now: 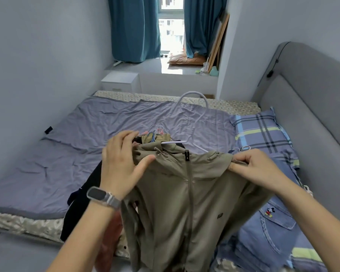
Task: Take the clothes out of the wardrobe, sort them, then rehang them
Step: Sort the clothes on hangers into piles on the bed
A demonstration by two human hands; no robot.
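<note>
An olive zip-up jacket (185, 203) hangs in front of me over the near edge of the bed (86, 144). My right hand (253, 167) pinches its right shoulder. My left hand (122, 163), with a watch on the wrist, is spread at the left shoulder with thumb and fingers on either side of the fabric. A white hanger (192, 103) sticks up out of the jacket's collar. Under it lies a pile of clothes with several coloured hangers (157, 132), a dark garment (81, 203) and a rust-coloured one (110, 238).
Blue jeans (273, 232) with a cartoon patch lie at the right beside a plaid pillow (261, 132). A grey padded headboard (312, 99) runs along the right. A white nightstand (120, 81) and a window ledge with teal curtains (133, 28) stand beyond the bed.
</note>
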